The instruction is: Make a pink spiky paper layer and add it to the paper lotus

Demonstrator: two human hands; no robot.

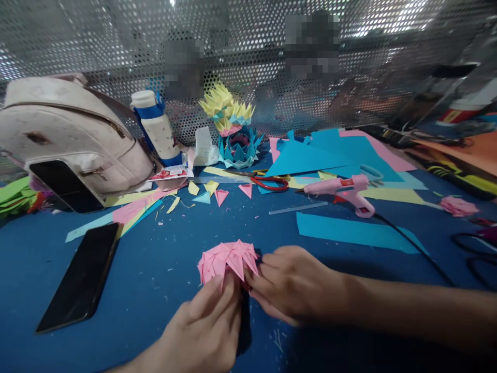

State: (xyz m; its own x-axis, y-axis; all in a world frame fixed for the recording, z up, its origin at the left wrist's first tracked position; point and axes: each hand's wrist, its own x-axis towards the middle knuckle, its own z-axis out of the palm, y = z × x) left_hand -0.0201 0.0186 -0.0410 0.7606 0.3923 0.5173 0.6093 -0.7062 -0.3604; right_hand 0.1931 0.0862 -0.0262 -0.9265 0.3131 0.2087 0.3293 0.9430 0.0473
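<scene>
A curved piece of pink folded paper (229,259) with pointed tips is held just above the blue table near the middle. My left hand (207,321) grips its lower edge from the front, fingers closed on it. At its right end, my right hand (293,282) has its fingers bent round the paper; their tips are partly hidden. Beyond the hands lie small folded triangles, among them a pink one (221,197) and a light blue one (202,197). A pink glue gun (341,191) rests behind my right hand, beside a clear glue stick (298,208).
Two phones (81,274) (67,184), a backpack (73,129) and a bottle (157,129) occupy the left. Red scissors (271,183), blue paper sheets (341,155) and a folded-paper piece (239,147) sit at the back. A cable (415,248) crosses the right, before a perforated metal panel (248,46).
</scene>
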